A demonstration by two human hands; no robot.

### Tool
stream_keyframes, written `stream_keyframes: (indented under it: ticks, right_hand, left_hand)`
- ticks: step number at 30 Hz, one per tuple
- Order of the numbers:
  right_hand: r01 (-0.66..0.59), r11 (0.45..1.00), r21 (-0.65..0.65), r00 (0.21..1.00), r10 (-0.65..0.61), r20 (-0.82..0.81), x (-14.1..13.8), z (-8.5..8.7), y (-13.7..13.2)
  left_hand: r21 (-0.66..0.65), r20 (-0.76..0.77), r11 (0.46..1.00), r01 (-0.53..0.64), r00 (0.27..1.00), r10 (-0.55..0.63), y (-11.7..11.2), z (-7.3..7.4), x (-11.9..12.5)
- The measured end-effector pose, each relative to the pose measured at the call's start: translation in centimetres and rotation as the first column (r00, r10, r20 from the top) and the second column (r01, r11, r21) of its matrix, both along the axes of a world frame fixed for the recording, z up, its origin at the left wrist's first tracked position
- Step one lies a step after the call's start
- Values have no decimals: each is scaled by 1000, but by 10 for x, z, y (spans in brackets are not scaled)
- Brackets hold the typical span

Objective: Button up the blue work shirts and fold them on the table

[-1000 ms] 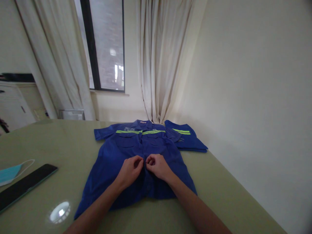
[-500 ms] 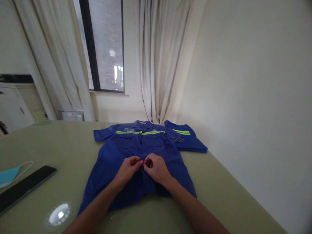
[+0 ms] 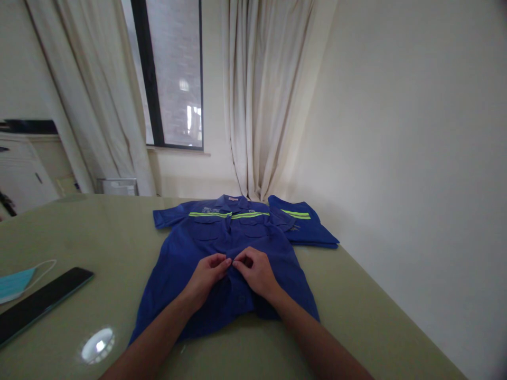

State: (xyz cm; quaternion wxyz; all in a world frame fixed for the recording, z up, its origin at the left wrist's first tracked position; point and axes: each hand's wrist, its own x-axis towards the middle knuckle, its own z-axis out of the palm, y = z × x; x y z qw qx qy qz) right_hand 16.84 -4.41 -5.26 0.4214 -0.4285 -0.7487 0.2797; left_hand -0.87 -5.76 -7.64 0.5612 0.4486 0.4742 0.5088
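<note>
A blue short-sleeved work shirt (image 3: 214,243) lies front up on the table, its collar at the far end and a yellow-green stripe across the chest. Over the lower part of its front opening, my left hand (image 3: 208,272) pinches the shirt's edge between thumb and fingers. Close beside it, my right hand (image 3: 255,269) pinches the placket too, thumb and fingertips nearly meeting those of the left. Whatever button or hole is between the fingertips is too small and covered to make out.
Folded blue clothing (image 3: 312,227) with a similar stripe sits at the back right, against the shirt's sleeve. On the left of the greenish table (image 3: 114,253) are a black phone-like slab (image 3: 43,303) and a light blue face mask (image 3: 16,285). A wall (image 3: 415,184) borders the right edge.
The fingers of both hands have shifted slightly at the placket, the right thumb now straighter. The shirt stays in place; the view has moved a little.
</note>
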Motion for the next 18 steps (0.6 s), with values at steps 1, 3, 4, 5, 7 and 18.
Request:
stream_keyframes:
  ticks: [1,3,4,5,7,18]
  right_hand:
    - [11,996,-91,998,-17,-63,-1,-3,2]
    - [5,955,-298,981,-63,-184,-4,-8,6]
    - [-14,917,-400,969,-86,-232,-5,-11,9]
    - [-39,870,-492,959,-106,-263,-6,-13,11]
    - [-90,771,-630,955,-113,-274,-4,-15,14]
    - [-46,997,-56,873,67,483,26,5,11]
  left_hand:
    - [71,-65,997,3,998,2,1,-1,-2]
    - [226,-258,973,38,966,23,1,-1,-5]
    - [297,-376,952,80,926,40,0,0,-7]
    - [357,-494,924,137,867,62,-2,1,-8]
    - [427,-693,863,270,711,120,-6,5,-9]
    - [352,-906,897,266,336,256,-8,-3,-24]
